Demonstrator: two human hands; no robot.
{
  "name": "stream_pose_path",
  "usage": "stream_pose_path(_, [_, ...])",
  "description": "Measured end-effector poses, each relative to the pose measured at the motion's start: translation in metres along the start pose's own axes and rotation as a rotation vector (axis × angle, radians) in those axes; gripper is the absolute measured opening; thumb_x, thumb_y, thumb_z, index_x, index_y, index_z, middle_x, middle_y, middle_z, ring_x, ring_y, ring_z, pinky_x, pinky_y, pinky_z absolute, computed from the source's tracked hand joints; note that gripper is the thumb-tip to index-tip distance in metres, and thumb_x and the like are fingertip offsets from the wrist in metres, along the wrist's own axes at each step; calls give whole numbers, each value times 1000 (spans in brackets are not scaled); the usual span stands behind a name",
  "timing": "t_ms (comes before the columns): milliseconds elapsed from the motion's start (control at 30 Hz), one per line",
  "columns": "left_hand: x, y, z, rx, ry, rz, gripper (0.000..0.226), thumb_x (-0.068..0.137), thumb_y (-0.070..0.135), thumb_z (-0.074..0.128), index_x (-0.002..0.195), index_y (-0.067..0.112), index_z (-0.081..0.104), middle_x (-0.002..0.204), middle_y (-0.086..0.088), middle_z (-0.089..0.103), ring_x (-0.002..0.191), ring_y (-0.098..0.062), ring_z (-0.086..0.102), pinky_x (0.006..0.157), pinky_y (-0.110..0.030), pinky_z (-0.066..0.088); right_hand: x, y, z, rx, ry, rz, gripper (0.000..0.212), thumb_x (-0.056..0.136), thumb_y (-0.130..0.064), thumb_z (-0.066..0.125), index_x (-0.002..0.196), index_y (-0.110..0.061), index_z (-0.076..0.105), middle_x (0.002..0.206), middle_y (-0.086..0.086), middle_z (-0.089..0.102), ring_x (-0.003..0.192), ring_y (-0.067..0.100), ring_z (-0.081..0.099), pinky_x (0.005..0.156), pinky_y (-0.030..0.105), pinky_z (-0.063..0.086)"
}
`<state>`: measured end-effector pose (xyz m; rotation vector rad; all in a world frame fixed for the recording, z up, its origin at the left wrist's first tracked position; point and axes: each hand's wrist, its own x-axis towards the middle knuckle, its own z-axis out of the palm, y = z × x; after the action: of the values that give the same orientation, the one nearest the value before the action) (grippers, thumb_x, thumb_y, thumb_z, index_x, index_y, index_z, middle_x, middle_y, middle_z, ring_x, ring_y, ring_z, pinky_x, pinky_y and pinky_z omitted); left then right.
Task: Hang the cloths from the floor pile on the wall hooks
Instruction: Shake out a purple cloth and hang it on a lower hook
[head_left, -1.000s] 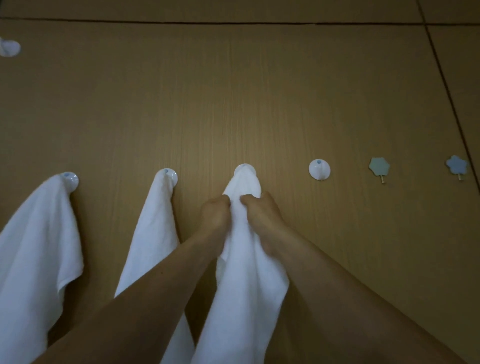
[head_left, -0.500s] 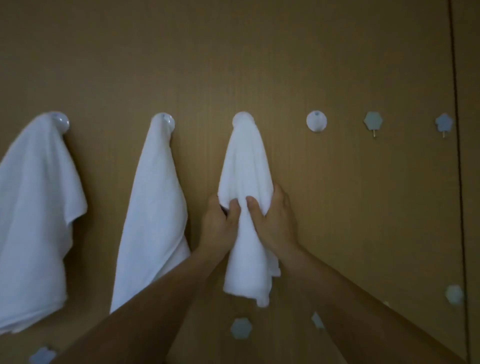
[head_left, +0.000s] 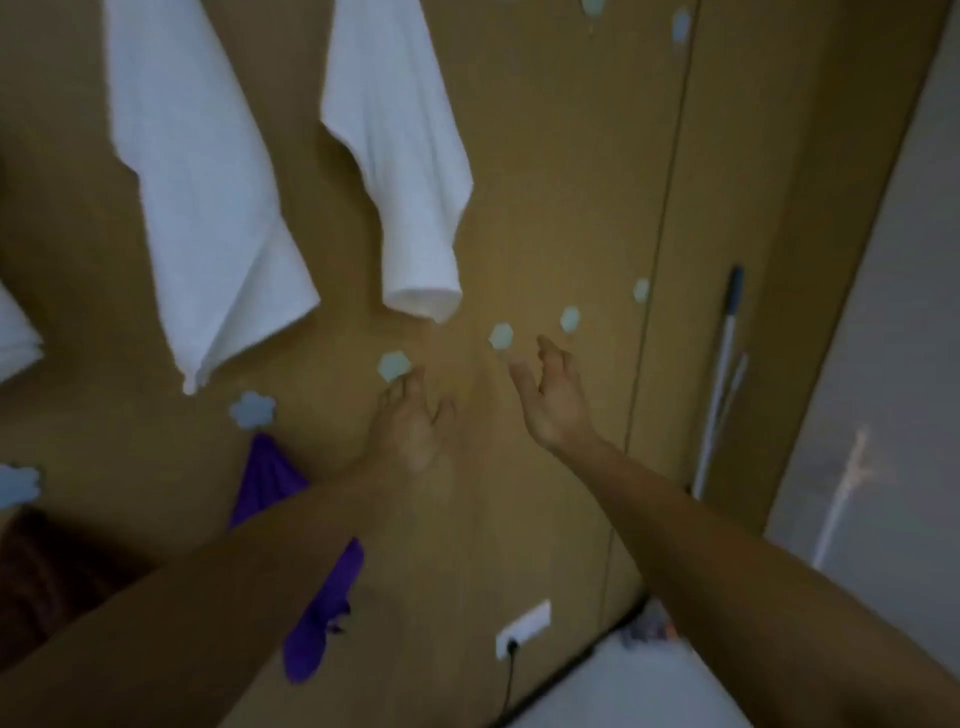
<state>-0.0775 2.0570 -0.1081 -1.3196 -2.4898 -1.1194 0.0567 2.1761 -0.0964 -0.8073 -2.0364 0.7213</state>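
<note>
Domestic interior, consistent with a home. Evidence: wood-grain panel wall fitted with small stick-on hooks; white cloths hanging from it; wall socket with cable low down; mop handle leaning at right; pale floor.

Motion blur softens everything. The rolled white cloth is cut off by the top edge, which also takes its hook out of view. The wider white cloth just left of it is cropped the same way. Farther left, only a corner of a third white cloth shows at the picture's edge. Below and left of the rolled cloth, a purple cloth is partly hidden behind the left forearm, and a dark brown shape is too dim to identify. Well below and right, a greyish heap is half hidden by the right forearm. The fingertips of the left hand are smeared.
</note>
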Motion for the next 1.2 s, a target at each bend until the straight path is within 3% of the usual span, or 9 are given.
stream_pose_path(167, [-56, 36, 65, 240, -350, 268, 68, 96, 45, 43, 149, 10, 22, 153, -12, 26, 137, -29, 29, 111, -42, 30, -101, 83, -76, -221, 6, 172, 65, 98, -54, 36, 150, -14, 29, 151, 11, 33, 138, 28, 35, 113, 35, 27])
stream_pose_path(433, [-155, 179, 191, 189, -633, 590, 68, 96, 49, 39, 150, 11, 20, 154, -13, 25, 140, -31, 24, 113, -42, 25, -257, 205, -220, -385, 134, 571, 63, 99, -54, 34, 148, -15, 31, 149, 14, 33, 137, 32, 33, 110, 42, 29])
stream_pose_path(733, [-336, 344, 335, 125, -1000, 865, 66, 95, 49, 39, 149, 17, 22, 154, -8, 24, 139, -30, 25, 109, -46, 26, -443, 290, -370, -487, 296, 949, 59, 98, -56, 36, 144, -19, 38, 147, 13, 36, 133, 33, 36, 108, 47, 34])
stream_pose_path(967, [-449, 362, 438, 180, -1249, 968, 66, 94, 49, 41, 149, 18, 21, 153, -7, 26, 139, -28, 27, 109, -44, 29, -567, 352, -388, -472, 299, 1267, 58, 98, -53, 38, 145, -19, 37, 148, 11, 33, 134, 31, 34, 106, 45, 36])
stream_pose_path(1100, [-511, 338, 509, 247, -1413, 1037, 65, 96, 48, 39, 149, 15, 21, 153, -10, 27, 138, -29, 29, 109, -43, 29, -629, 400, -370, -423, 302, 1431, 56, 98, -49, 41, 144, -17, 40, 147, 12, 35, 134, 32, 35, 106, 42, 35])
stream_pose_path(1200, [-562, 305, 574, 273, -1509, 1035, 59, 96, 46, 41, 144, 13, 30, 147, -11, 36, 132, -30, 36, 104, -42, 34, -680, 454, -337, -348, 307, 1542, 54, 98, -46, 44, 143, -17, 41, 147, 10, 36, 133, 29, 36, 104, 40, 38])
